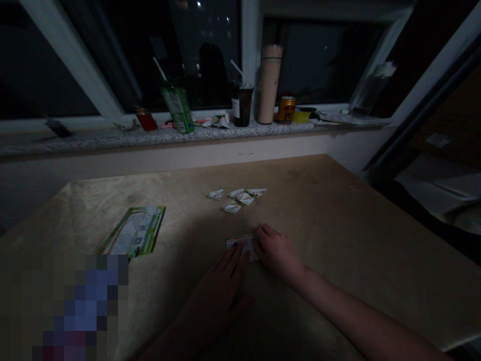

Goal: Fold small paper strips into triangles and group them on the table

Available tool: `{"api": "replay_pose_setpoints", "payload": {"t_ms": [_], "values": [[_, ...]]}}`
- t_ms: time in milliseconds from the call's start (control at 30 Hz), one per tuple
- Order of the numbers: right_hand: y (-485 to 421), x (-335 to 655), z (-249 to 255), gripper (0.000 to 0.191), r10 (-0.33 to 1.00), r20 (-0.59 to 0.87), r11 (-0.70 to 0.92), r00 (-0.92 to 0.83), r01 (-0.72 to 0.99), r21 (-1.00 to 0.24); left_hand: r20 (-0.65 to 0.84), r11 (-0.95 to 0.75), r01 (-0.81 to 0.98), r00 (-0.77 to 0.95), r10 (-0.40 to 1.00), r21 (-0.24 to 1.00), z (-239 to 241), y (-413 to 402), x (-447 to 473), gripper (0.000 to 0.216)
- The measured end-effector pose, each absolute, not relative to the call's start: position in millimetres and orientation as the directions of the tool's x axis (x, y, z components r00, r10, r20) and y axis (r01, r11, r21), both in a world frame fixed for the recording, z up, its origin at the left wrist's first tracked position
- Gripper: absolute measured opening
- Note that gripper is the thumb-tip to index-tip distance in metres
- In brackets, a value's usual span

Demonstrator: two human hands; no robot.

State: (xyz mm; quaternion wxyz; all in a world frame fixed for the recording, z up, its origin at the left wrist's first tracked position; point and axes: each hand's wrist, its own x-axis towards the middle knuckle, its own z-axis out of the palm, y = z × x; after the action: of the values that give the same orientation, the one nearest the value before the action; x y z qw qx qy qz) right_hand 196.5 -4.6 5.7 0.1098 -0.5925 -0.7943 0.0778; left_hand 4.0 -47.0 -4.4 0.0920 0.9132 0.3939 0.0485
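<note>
Nearest the lens in the head view, 2 bare forearms reach over the table, from about 7 and 4 o'clock, toward a small printed paper. It lies flat on the tabletop, partly covered by fingers.

At the paper's 7 o'clock, the left hand is spread palm down, fingers nearly straight and slightly parted, their tips resting on it without wrapping round anything. At 3 o'clock, the right hand has its fingers loosely bent against the near-right edge; I cannot tell whether they pinch it.

At 12 o'clock, apart from both hands, sit 5 small folded pieces in a loose cluster. Between 9 and 10 o'clock lies a green-and-white packet. Farther off, the sill bears a green cup at 11, a dark cup at 12 and an orange can just short of 1.

To handle the paper well, I'd keep the left fingertips light but firm so it cannot skid, let the right fingers square the edge, and press evenly; dim light and hand shadow make alignment easy to misjudge.
</note>
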Motion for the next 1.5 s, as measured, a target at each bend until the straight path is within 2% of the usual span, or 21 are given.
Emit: {"api": "replay_pose_setpoints", "payload": {"t_ms": [433, 900, 1067, 1333, 1500], "values": [[-2, 197, 4, 0.014, 0.964, 0.072, 0.264, -0.254, 0.912, -0.312, -0.020, -0.657, 0.730, 0.672, 0.741, 0.189, -5, -46, 4, 0.070], [-2, 198, 5, 0.014, 0.969, 0.071, 0.246, -0.236, 0.910, -0.335, 0.012, -0.665, 0.719, 0.677, 0.736, 0.205, -4, -47, 6, 0.069], [2, 204, 4, 0.014, 0.977, 0.065, 0.212, -0.202, 0.897, -0.389, 0.005, -0.657, 0.724, 0.671, 0.741, 0.212, -4, -48, 6, 0.070], [10, 215, 1, 0.010, 0.983, 0.053, 0.177, -0.177, 0.819, -0.546, 0.008, -0.656, 0.728, 0.668, 0.744, 0.199, -7, -48, 5, 0.068], [12, 222, -1, 0.007, 0.954, 0.084, 0.283, -0.287, 0.776, -0.564, -0.027, -0.656, 0.726, 0.675, 0.737, 0.207, -6, -49, 4, 0.073]]}}
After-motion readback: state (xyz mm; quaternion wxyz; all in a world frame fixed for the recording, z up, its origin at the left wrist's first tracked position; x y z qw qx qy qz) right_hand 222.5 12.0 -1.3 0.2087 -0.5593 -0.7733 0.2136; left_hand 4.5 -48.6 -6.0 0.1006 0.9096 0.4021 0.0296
